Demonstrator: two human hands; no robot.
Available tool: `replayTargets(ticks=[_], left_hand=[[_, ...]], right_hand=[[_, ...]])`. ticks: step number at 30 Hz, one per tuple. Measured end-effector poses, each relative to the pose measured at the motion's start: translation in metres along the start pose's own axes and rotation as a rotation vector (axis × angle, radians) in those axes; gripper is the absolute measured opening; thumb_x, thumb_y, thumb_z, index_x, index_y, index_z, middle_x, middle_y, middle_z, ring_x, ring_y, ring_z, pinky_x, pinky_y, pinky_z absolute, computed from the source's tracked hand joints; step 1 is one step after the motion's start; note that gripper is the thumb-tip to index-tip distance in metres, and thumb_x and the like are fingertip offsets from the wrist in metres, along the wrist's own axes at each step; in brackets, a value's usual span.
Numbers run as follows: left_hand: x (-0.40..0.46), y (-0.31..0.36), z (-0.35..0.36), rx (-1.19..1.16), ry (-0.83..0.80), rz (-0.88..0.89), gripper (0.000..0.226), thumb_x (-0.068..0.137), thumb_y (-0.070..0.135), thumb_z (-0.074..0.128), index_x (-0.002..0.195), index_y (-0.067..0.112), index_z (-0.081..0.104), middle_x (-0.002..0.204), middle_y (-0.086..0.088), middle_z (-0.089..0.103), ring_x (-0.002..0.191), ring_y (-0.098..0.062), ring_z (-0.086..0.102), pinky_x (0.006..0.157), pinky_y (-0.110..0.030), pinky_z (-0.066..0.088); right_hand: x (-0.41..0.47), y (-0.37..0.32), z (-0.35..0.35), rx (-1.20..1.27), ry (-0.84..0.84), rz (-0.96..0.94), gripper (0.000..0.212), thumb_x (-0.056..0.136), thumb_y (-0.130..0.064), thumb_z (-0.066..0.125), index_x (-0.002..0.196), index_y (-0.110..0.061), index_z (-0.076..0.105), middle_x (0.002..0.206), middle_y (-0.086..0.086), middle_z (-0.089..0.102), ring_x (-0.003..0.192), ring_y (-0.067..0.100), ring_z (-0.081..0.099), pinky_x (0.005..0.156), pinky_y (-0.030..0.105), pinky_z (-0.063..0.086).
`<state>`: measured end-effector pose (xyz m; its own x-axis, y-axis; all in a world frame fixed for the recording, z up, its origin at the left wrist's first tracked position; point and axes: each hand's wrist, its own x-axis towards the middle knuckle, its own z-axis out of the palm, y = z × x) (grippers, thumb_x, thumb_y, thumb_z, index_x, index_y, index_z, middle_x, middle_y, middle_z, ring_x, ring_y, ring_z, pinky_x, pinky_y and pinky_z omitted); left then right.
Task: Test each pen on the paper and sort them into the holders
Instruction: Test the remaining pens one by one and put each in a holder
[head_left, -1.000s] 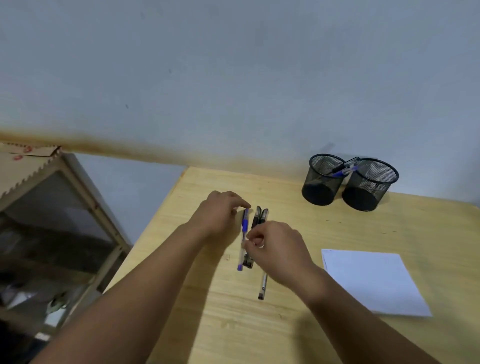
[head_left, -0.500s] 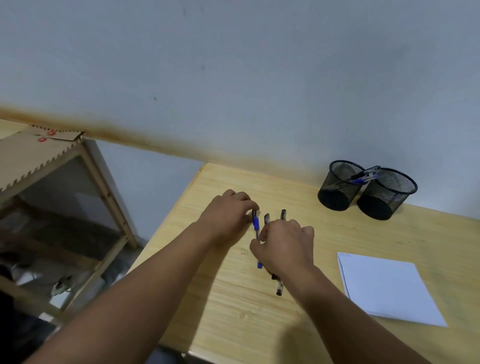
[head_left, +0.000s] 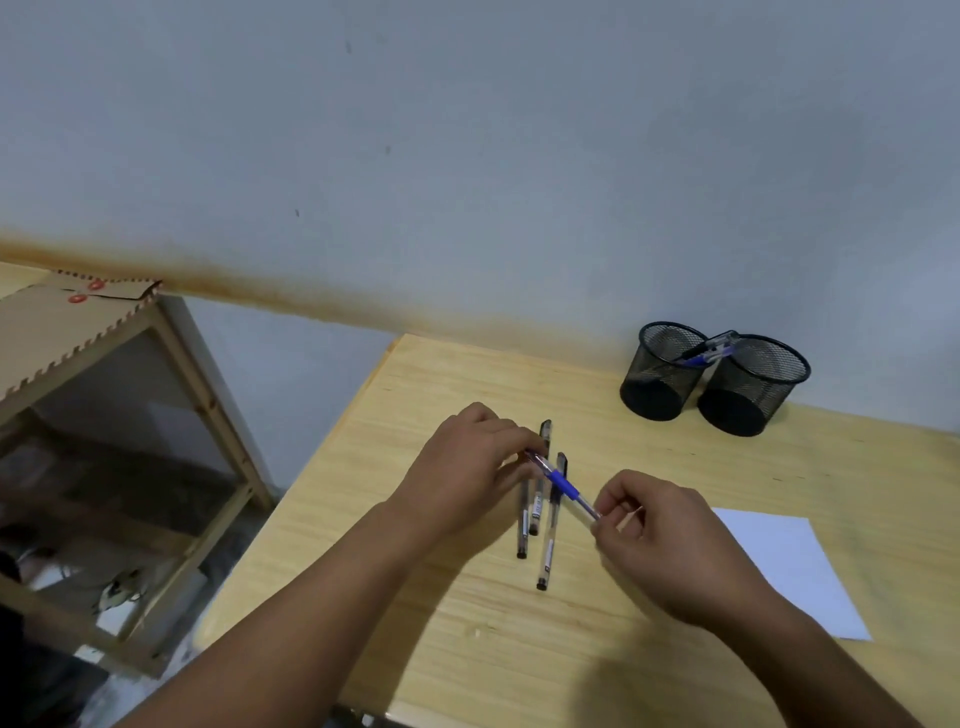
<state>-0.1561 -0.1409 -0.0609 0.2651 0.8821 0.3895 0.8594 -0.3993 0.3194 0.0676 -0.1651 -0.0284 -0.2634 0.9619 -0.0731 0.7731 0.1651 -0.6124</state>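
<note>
A blue pen (head_left: 563, 486) is held in the air between my two hands, slanting down to the right. My left hand (head_left: 467, 462) pinches its upper end, which looks like the cap. My right hand (head_left: 660, 540) pinches its lower end. Under it, three black pens (head_left: 540, 519) lie side by side on the wooden table (head_left: 467, 649). A white sheet of paper (head_left: 795, 566) lies to the right of my right hand. Two black mesh holders stand at the back right: the left holder (head_left: 660, 371) has a blue pen (head_left: 709, 351) leaning in it, the right holder (head_left: 748, 387) touches it.
The table's left edge runs diagonally past my left forearm. Beyond it stands a wooden frame cabinet (head_left: 104, 415) with a tan notched panel on top. A grey-white wall rises right behind the holders.
The blue pen has been lifted off the table and now spans both hands. My right hand has moved right, off the black pens. The camera has tilted, shifting the scene lower.
</note>
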Motion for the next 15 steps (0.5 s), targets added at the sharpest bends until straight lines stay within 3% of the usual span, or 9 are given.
replayTargets(ticks=[6,10,15], left_hand=[[0.011,0.054,0.021,-0.141,0.002,0.088,0.021,0.089,0.045,0.064,0.102,0.03,0.072,0.087,0.014,0.069,0.083,-0.011,0.047,0.077,-0.027,0.042],[0.016,0.079,0.035,-0.182,-0.006,0.097,0.028,0.09,0.052,0.054,0.099,0.031,0.071,0.085,0.013,0.069,0.081,-0.014,0.052,0.078,-0.039,0.048],[0.014,0.093,0.037,-0.217,-0.007,0.081,0.018,0.089,0.042,0.062,0.1,0.032,0.072,0.085,0.013,0.069,0.081,-0.012,0.05,0.072,-0.032,0.045]], right_hand=[[-0.018,0.024,-0.036,-0.11,-0.021,-0.017,0.008,0.09,-0.037,0.058,0.082,-0.035,0.057,0.072,-0.01,0.067,0.068,0.006,0.061,0.058,0.021,0.048],[-0.026,0.035,-0.047,-0.111,0.065,-0.043,0.009,0.09,-0.033,0.059,0.081,-0.035,0.063,0.076,-0.012,0.068,0.075,0.006,0.061,0.067,0.021,0.049],[-0.034,0.046,-0.048,-0.022,0.146,-0.116,0.021,0.088,-0.03,0.064,0.072,-0.042,0.06,0.068,-0.025,0.067,0.073,-0.001,0.061,0.062,0.012,0.041]])
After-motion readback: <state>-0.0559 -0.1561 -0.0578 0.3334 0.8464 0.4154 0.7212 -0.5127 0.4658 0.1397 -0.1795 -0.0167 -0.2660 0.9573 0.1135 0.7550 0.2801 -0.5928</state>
